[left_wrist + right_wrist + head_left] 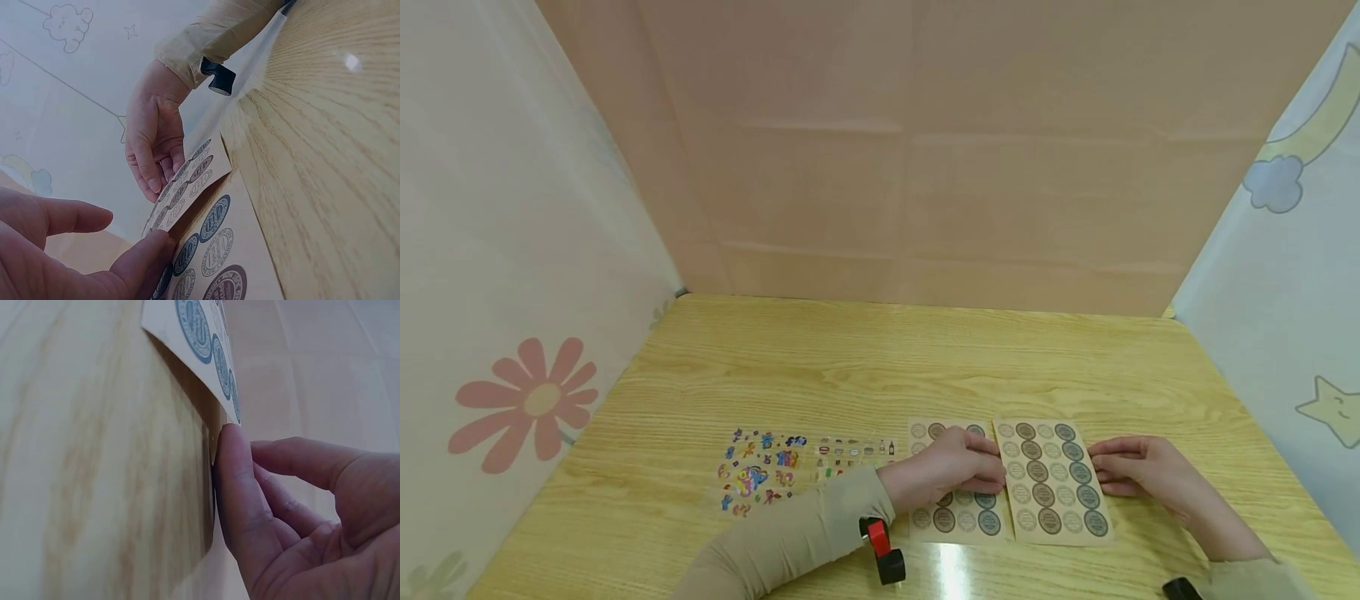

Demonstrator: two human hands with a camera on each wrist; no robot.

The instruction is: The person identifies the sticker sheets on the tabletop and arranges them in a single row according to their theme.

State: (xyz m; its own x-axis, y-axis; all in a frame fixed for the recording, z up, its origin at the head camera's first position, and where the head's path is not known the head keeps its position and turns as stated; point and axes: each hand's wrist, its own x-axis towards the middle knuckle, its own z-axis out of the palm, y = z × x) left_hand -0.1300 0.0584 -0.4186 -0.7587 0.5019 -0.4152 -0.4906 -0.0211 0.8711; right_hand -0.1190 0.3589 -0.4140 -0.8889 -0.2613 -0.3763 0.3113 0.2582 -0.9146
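Observation:
A sticker sheet with rows of round, stamp-like labels lies between my two hands, overlapping the right edge of a similar sheet. My left hand reaches over that second sheet and touches the left edge of the first. In the left wrist view, one fingertip meets the sheet's edge while another finger stands apart from it. My right hand touches the right edge with loosely extended fingers. In the right wrist view, that edge of the sheet stands slightly above the table.
A clear sheet of colourful cartoon stickers lies farther left on the wooden table. Beside it is a sheet of small food-like stickers, partly covered by my left sleeve. A brown backdrop rises behind the table, with patterned cloth on both sides.

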